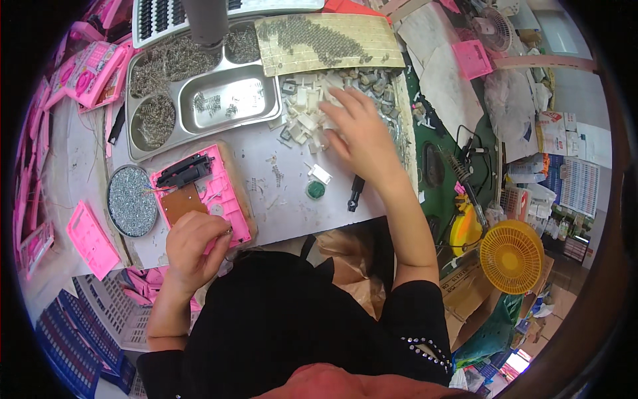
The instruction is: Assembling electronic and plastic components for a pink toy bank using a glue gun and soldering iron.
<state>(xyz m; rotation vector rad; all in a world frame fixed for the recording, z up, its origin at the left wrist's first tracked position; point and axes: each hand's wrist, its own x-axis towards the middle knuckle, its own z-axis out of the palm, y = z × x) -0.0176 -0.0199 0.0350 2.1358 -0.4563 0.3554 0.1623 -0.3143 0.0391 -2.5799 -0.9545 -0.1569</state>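
My left hand [191, 247] is closed in a pinch at the near edge of a pink plastic casing [229, 196]. Something small and dark shows at its fingertips, too small to name. Inside the casing lie a black part [184, 172], a brown board [181, 203] and thin wires. My right hand [365, 139] reaches over a pile of small white plastic parts [306, 123], fingers spread and nothing visible in them. A single white part [320, 174] lies beside a small round green thing [315, 191]. To their right is a black tool [356, 194], partly under my right forearm.
A metal compartment tray [272, 123] holds several heaps of small springs. A yellowish sheet [372, 33] carries more springs. Left are a round dish of screws [133, 201] and a loose pink panel [92, 239]. A yellow fan-like grille [512, 257] stands at the right.
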